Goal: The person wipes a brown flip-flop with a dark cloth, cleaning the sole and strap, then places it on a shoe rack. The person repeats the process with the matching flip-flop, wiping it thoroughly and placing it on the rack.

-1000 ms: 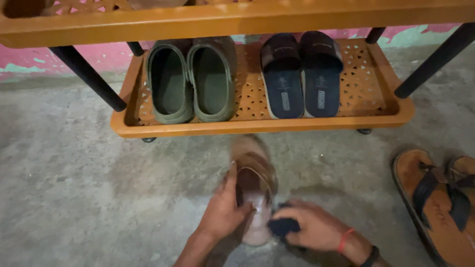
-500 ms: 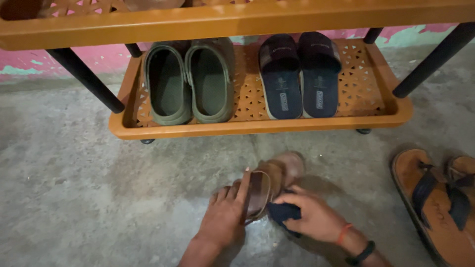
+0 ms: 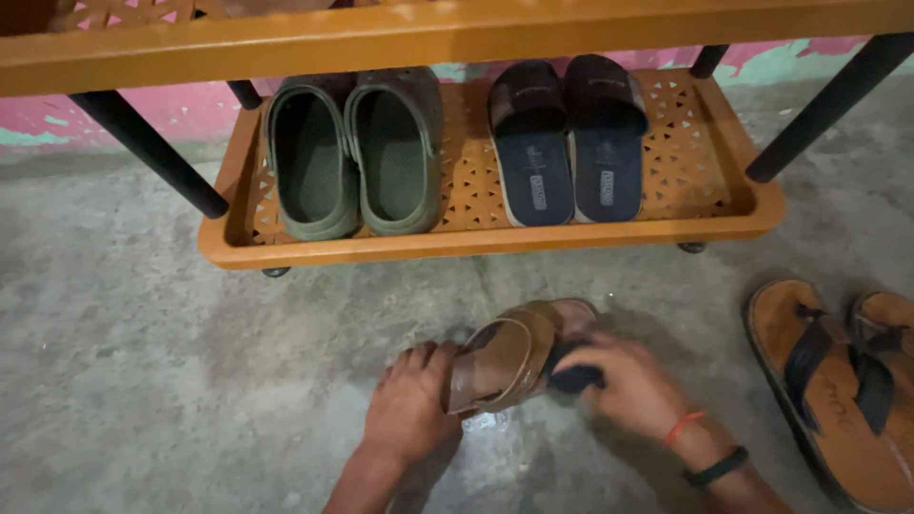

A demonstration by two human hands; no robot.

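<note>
The left hand (image 3: 411,405) has its grip closed around the near end of a brown sandal (image 3: 514,354), holding it tilted on its side just above the concrete floor (image 3: 171,381). The right hand (image 3: 628,385) pinches a dark cloth (image 3: 574,378) against the sandal. Far behind stands an orange shoe rack (image 3: 476,243) with green clogs (image 3: 352,157) and dark slippers (image 3: 571,143).

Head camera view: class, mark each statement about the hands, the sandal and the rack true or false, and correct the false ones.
1. The left hand holds a brown sandal. True.
2. The right hand presses a white sponge on it. False: a dark cloth.
3. Green clogs sit on the orange rack. True.
4. The navy slides lie on the floor. False: on the rack, right of the clogs.
</note>
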